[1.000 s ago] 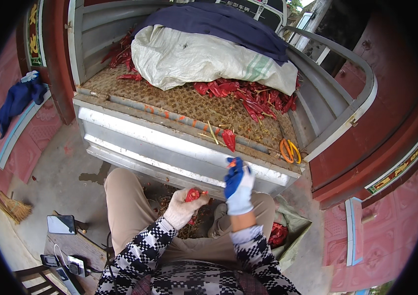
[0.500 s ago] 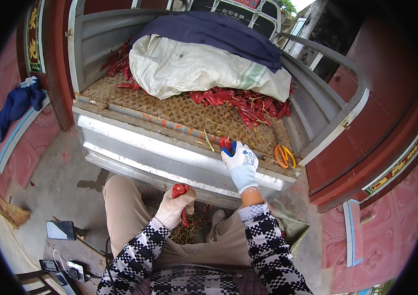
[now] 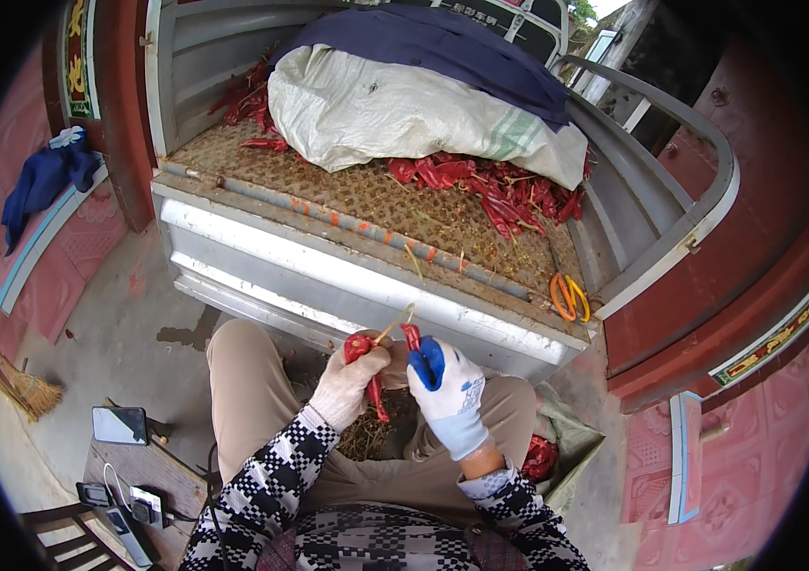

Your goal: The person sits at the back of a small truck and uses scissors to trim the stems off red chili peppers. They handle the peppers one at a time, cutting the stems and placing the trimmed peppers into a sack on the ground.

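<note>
- what is the left hand doing?
- in its cream knit glove, it is closed around dried red chillies. one bulges out above the thumb, and a red tip hangs below the fist.
- and the right hand?
- it wears a white glove with a blue-coated palm, and its fingers are curled in, pinching a single red chilli that pokes up from the grip.
- are the hands touching?
- they are close together, with a narrow gap between. a pale stem slants up from the left hand toward the right hand's chilli; i cannot tell whether the two meet.
- what lies beneath them?
- a heap of dry stems, below and between the hands, on the ground.
- and ahead?
- a silver tailgate, just beyond both hands. farther forward, more dried chillies spill from under a white woven sack, with a dark blue cloth over it.
- anything to the side?
- orange-handled scissors lie ahead and to the right of the right hand; nearer, on its right, a greenish bag holds red chillies.
</note>
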`<state>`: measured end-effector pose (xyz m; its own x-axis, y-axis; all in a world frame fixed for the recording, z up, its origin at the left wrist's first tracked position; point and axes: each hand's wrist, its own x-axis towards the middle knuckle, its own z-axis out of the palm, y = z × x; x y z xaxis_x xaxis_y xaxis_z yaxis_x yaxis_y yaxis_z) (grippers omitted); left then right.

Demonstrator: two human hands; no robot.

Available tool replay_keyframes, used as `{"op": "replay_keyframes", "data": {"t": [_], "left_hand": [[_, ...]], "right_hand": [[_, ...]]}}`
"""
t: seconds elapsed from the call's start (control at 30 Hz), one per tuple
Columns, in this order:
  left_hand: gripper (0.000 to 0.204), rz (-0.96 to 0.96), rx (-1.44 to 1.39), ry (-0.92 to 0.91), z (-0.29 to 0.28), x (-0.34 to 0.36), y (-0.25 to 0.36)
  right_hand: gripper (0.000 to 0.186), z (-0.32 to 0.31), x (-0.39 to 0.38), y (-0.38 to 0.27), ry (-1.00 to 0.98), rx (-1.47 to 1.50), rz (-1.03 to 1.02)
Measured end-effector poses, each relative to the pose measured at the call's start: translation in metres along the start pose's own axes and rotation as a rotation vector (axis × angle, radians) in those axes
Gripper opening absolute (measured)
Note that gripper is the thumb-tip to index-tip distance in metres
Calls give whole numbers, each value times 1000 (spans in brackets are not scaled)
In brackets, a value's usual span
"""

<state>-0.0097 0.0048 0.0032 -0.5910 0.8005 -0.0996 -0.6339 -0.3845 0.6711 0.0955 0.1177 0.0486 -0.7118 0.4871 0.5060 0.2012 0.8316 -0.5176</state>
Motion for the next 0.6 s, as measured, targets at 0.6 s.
{"op": "replay_keyframes", "data": {"t": [0.6], "left_hand": [[18,-113,-3,-72,6,-6,0]], "right_hand": [[27,9,26,23,-238,412,-82]]}}
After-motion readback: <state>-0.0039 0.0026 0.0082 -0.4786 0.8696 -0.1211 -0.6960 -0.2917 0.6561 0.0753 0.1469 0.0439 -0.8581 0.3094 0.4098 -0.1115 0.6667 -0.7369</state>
